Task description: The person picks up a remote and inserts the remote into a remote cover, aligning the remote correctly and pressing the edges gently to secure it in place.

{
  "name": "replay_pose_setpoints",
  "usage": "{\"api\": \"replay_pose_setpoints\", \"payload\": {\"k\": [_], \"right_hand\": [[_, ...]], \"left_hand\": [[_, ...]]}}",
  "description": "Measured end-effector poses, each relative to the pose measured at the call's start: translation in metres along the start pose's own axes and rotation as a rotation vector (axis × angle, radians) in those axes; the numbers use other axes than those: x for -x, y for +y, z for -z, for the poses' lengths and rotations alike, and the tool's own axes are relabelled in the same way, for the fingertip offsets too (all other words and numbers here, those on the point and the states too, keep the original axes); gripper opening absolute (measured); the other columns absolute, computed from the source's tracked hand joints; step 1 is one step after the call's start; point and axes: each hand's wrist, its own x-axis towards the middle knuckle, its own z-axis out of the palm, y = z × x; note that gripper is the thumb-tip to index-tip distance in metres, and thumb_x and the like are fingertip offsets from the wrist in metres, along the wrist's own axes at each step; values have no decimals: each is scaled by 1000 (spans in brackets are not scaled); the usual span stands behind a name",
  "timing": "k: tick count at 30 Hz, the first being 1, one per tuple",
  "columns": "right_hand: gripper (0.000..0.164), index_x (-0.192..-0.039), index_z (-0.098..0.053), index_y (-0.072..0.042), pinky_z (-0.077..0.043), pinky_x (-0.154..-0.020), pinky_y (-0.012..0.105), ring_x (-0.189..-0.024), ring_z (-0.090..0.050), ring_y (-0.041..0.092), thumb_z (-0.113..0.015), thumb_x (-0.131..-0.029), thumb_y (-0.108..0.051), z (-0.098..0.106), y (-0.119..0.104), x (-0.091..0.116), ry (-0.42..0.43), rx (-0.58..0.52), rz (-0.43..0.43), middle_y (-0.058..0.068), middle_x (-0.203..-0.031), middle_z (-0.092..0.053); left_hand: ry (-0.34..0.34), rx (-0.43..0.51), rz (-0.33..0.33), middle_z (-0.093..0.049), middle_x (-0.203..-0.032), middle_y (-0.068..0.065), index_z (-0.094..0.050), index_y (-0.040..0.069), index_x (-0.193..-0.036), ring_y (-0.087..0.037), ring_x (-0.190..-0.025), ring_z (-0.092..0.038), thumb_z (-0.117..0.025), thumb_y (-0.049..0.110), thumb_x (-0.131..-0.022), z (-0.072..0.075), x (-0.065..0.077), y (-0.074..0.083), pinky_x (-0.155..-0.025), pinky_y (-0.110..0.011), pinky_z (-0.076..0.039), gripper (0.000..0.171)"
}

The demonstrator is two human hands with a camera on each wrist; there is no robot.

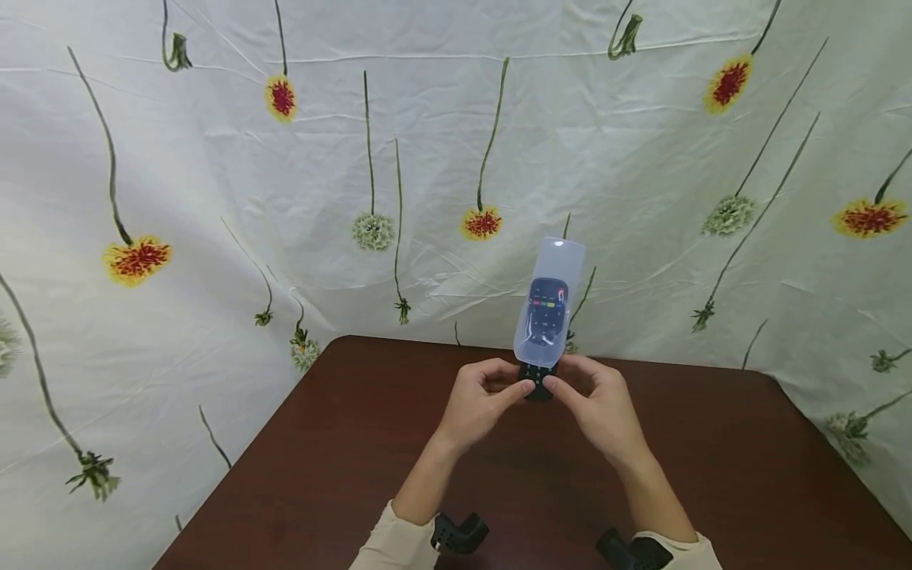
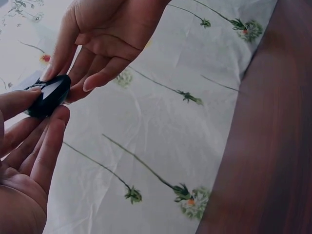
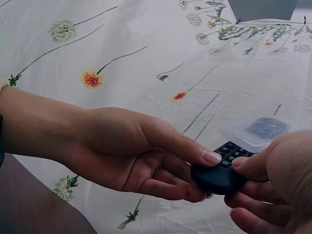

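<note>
A black remote control point(image 1: 537, 383) is held up above the table, tilted, its lower end toward me. A translucent plastic sleeve point(image 1: 559, 257) covers its upper part and extends well past its far end. My left hand point(image 1: 473, 400) pinches the bare lower end from the left, thumb on the keypad face and fingers beneath. From the other side my right hand point(image 1: 602, 408) pinches the same end, its thumb also on the front. In the right wrist view both thumbs press near the buttons of the remote, just below the sleeve's edge.
A dark reddish-brown table point(image 1: 313, 475) lies under the hands. Behind it hangs a white cloth point(image 1: 235, 182) printed with flowers. A black wrist mount point(image 1: 461, 534) is strapped over the left sleeve cuff, and another wrist mount point(image 1: 634, 550) sits at the right cuff.
</note>
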Motion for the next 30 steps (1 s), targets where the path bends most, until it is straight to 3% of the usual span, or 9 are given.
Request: {"api": "replay_pose_setpoints", "payload": {"k": [5,8,13,17,23,26,30], "right_hand": [[25,-118,-74,2,-55,-75,30,-93,-68,23,-76,-94,-5,-2,0,-1,9,4,0,10,-102,-74],[25,-117,-74,1,-54,-78,31,-96,-68,23,-77,-94,-5,-4,2,-1,11,12,-4,10,-104,-74],[26,-118,-72,3,-59,-78,32,-98,-69,26,-77,-93,-1,-11,6,-1,-27,-18,-26,14,-106,-73],[26,-118,-71,3,-61,-74,33,-95,-69,28,-76,-92,1,-19,9,0,-81,-39,-41,15,-106,-71],[25,-115,-73,0,-60,-72,29,-91,-70,24,-77,-90,3,-29,12,2,-147,0,-3,12,-102,-72],[25,-114,-73,0,-60,-71,30,-87,-71,22,-77,-90,4,-33,12,3,-180,-1,20,11,-102,-72],[24,-113,-74,-3,-59,-73,34,-87,-71,18,-78,-90,2,-37,13,5,-192,32,43,7,-101,-74]], "left_hand": [[-21,-98,7,-75,-100,-13,-75,-4,-106,-23,-83,-75,-79,6,-91,4,-1,0,-76,-37,-61,18],[-13,-155,-16,-75,-100,-10,-75,-2,-110,-19,-80,-73,-78,10,-93,7,-1,0,-73,-37,-61,21],[135,-128,-77,-72,-95,-13,-73,-2,-113,-34,-76,-69,-70,12,-100,17,-2,3,-69,-43,-61,20],[291,-74,-164,-69,-94,-19,-73,-5,-112,-44,-77,-63,-67,10,-101,24,-2,7,-67,-36,-59,19],[431,-57,-238,-68,-91,-24,-76,-7,-107,-27,-70,-61,-71,6,-99,31,-3,11,-63,-30,-57,16],[453,-54,-232,-71,-91,-19,-77,-7,-105,-18,-70,-63,-73,6,-97,33,-4,11,-62,-30,-57,16],[459,-57,-219,-73,-91,-14,-77,-7,-105,-15,-72,-66,-75,5,-95,33,-3,11,-63,-30,-59,15]]}}
